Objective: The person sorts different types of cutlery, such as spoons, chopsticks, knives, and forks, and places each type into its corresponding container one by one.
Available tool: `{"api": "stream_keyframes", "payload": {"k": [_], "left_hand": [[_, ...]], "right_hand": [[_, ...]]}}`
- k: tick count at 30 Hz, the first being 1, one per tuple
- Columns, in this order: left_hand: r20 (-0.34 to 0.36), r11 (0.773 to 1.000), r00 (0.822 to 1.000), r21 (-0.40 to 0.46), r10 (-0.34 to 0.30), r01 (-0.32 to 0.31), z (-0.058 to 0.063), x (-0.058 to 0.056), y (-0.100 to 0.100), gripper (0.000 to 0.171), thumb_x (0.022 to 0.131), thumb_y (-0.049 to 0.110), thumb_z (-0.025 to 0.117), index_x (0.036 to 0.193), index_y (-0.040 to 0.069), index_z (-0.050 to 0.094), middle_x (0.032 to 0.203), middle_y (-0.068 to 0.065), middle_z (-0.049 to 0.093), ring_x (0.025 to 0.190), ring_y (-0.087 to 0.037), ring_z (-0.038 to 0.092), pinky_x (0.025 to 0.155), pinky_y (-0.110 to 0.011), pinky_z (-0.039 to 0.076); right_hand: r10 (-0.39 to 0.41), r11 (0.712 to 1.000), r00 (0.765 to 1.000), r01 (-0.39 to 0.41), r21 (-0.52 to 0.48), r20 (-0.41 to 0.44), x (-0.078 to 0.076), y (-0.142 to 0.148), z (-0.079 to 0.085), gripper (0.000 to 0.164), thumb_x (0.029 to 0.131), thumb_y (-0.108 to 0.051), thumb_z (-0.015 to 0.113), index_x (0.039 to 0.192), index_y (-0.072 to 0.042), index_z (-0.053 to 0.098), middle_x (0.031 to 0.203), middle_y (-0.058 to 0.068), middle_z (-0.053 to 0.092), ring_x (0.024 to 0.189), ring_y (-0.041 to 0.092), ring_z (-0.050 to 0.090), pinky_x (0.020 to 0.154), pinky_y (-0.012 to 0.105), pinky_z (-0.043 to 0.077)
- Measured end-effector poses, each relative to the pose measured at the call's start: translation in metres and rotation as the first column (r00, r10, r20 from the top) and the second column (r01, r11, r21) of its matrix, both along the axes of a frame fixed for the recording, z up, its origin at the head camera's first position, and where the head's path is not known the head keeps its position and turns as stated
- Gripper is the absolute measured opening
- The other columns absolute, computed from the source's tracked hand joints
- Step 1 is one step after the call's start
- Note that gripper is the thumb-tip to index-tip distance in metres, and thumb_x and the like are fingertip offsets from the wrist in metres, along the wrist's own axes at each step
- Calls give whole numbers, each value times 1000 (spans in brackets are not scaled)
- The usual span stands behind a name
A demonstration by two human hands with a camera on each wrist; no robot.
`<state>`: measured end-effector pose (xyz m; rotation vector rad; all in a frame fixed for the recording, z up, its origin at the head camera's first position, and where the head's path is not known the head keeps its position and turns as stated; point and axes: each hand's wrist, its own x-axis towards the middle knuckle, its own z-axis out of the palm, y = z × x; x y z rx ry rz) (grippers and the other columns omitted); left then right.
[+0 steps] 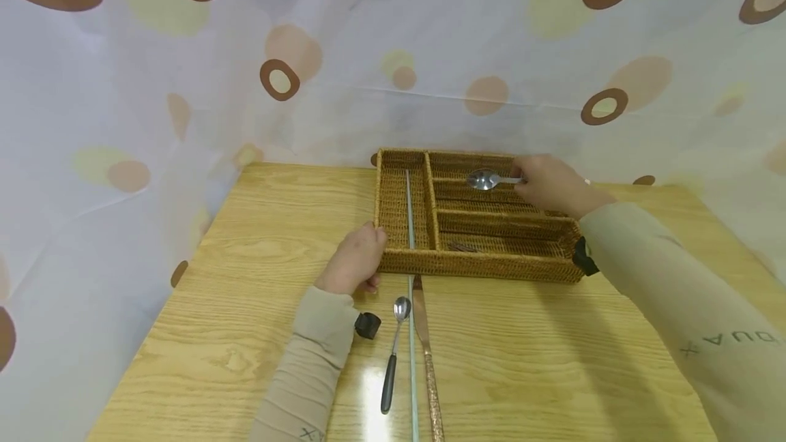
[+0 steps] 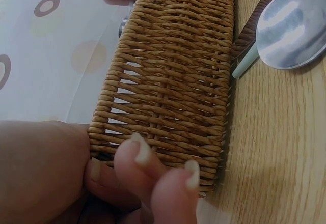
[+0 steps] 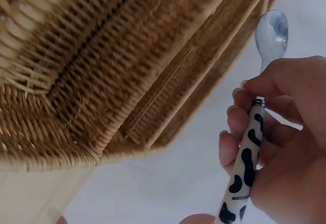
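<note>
My left hand (image 1: 357,259) grips the tray (image 1: 485,265) by its near left corner, presumably to steady it; my right hand (image 1: 550,183) pinches the spoon (image 1: 482,180) near its neck, apparently for control, above the tray's right side.

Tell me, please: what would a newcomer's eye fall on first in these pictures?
Probably the cow-patterned spoon, held by the fingers of the right hand, over the basket in the head view. Next, perhaps, the ring-patterned backdrop behind the table. Then the copper-coloured knife, which lies on the table in front of the basket, beside a pale stick.
</note>
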<state>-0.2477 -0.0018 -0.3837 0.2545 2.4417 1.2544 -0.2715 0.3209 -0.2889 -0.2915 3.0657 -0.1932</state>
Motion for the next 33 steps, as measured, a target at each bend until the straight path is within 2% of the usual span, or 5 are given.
{"api": "stream_keyframes", "payload": {"k": [3, 8, 18, 27, 33], "left_hand": [[6, 1000, 1000, -3, 8, -8, 0, -1, 2, 60, 108, 33, 27, 157, -1, 18, 63, -7, 50, 44, -18, 53, 45, -32, 57], [-3, 1000, 1000, -15, 3, -3, 0, -1, 8, 59, 109, 32, 27, 156, -1, 19, 66, -10, 54, 43, -18, 53, 44, -32, 57], [-6, 1000, 1000, -20, 0, 0, 0, 2, 13, 59, 109, 32, 26, 156, -2, 21, 59, -6, 50, 42, -18, 53, 43, -31, 56], [-7, 1000, 1000, -19, 16, -16, 1, 3, 7, 58, 109, 32, 27, 155, -3, 22, 62, -8, 53, 42, -19, 54, 42, -31, 55], [-29, 999, 999, -23, 32, -32, -1, 1, 2, 57, 109, 31, 27, 154, -3, 24, 62, -8, 53, 41, -19, 54, 41, -32, 55]], "right_hand": [[-17, 1000, 1000, 16, 13, 8, -12, 4, 1, 22, 92, -5, 53, 109, 6, 62, 103, 24, 67, 81, 31, 64, 72, 48, 54], [-30, 999, 1000, 30, 25, 1, -24, 9, -1, 25, 93, -6, 50, 111, 7, 61, 112, 29, 65, 98, 43, 63, 82, 57, 52], [-23, 1000, 1000, 23, -18, -6, -48, 15, -17, 26, 98, -7, 50, 114, 9, 63, 114, 31, 65, 101, 46, 63, 87, 60, 52], [-27, 999, 996, 25, 22, 81, -65, 7, -41, 36, 94, 5, 46, 127, 9, 59, 127, 32, 59, 115, 50, 57, 95, 62, 51], [-41, 999, 973, 38, 17, 228, -70, -5, -46, 44, 99, -3, 35, 141, 5, 48, 143, 33, 46, 127, 54, 47, 93, 62, 50]]}}
